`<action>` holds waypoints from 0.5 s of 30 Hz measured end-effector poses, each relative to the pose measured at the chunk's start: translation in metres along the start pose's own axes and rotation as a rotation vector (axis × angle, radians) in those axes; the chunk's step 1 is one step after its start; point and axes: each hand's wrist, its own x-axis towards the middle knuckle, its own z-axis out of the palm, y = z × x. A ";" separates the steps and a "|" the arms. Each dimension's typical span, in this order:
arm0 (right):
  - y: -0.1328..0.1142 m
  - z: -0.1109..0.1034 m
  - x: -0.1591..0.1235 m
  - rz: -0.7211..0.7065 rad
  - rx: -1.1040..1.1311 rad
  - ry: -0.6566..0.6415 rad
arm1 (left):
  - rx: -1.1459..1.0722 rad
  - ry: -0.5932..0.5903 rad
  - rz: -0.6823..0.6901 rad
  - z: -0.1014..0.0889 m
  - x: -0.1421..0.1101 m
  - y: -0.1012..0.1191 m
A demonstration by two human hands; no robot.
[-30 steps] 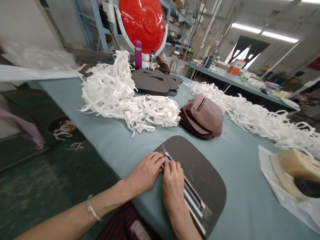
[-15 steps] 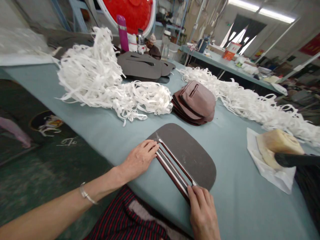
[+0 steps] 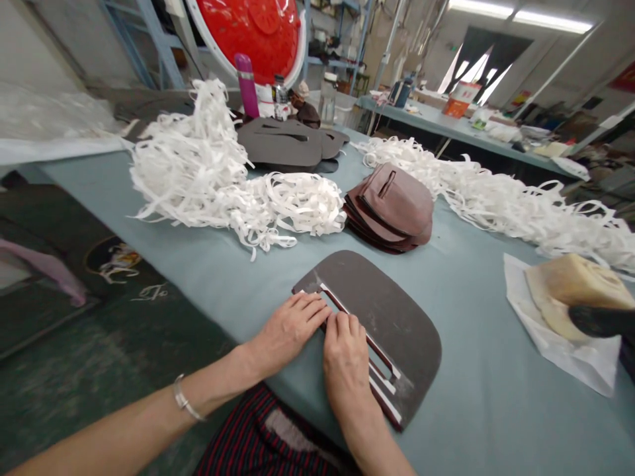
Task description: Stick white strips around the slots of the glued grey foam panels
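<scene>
While both hands press flat near the desk's (image 3: pixel 208 264) front edge, a dark brown rounded panel (image 3: pixel 391 317) lies under them, slotted along its near side with white strips (image 3: pixel 384 390) showing in the slot.
Left hand (image 3: pixel 290 327): palm down, fingers (image 3: pixel 315 307) extended and close together, tips on the panel's slot edge. Holds nothing; pressing only.
Right hand (image 3: pixel 344 357): palm down just beside the left, fingers curled slightly over the slot, knuckles up. Nothing gripped that can be seen.
Silver bracelet (image 3: pixel 183 400) on left wrist.
Beyond the panel: stack of reddish-brown pieces (image 3: pixel 394 208), well apart. Left of that, a heap of white ribbon offcuts (image 3: pixel 218 178); a second heap (image 3: pixel 516 205) runs to the right.
Far end: stack of dark grey panels (image 3: pixel 288 142), purple bottle (image 3: pixel 247 86), red round basin (image 3: pixel 258 33) upright.
Right edge: yellowish block (image 3: pixel 575 287) on white paper (image 3: pixel 555 344).
</scene>
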 end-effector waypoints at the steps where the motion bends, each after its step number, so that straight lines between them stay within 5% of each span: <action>1: -0.002 0.001 -0.001 0.002 -0.043 0.012 | 0.026 -0.002 0.006 0.001 0.000 0.001; 15: 0.041 -0.021 -0.106 -0.010 -0.207 0.191 | 0.126 0.021 0.013 0.003 -0.001 0.004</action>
